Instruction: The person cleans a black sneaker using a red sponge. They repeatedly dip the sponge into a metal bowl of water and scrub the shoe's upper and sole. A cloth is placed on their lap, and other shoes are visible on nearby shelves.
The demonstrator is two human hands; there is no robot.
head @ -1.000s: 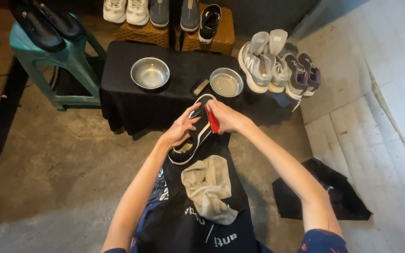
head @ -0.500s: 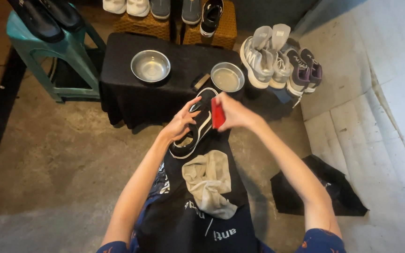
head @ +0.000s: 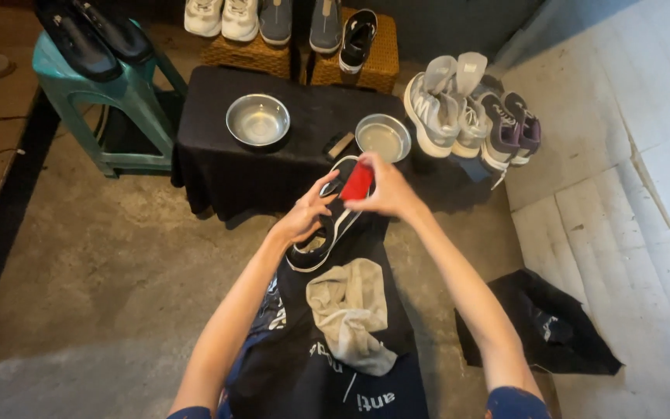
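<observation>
Beyond the fingers, two round metal bowls [head: 257,120] [head: 382,137] stand on the black-draped surface [head: 219,171]; their contents cannot be determined. Left hand [head: 304,219] fingers grip the black white-soled shoe [head: 327,229]. Right hand [head: 385,190] fingers close on a small red block [head: 357,182], pressed against the shoe. A grey cloth [head: 350,310] lies below the fingers.

Two steel bowls [head: 257,120] sit on a black-draped worktop [head: 211,171]. Dark shoes [head: 91,39] rest on a teal stool [head: 129,97]; grey sneakers [head: 467,109] stand right, a black bag [head: 544,322] on the floor.
</observation>
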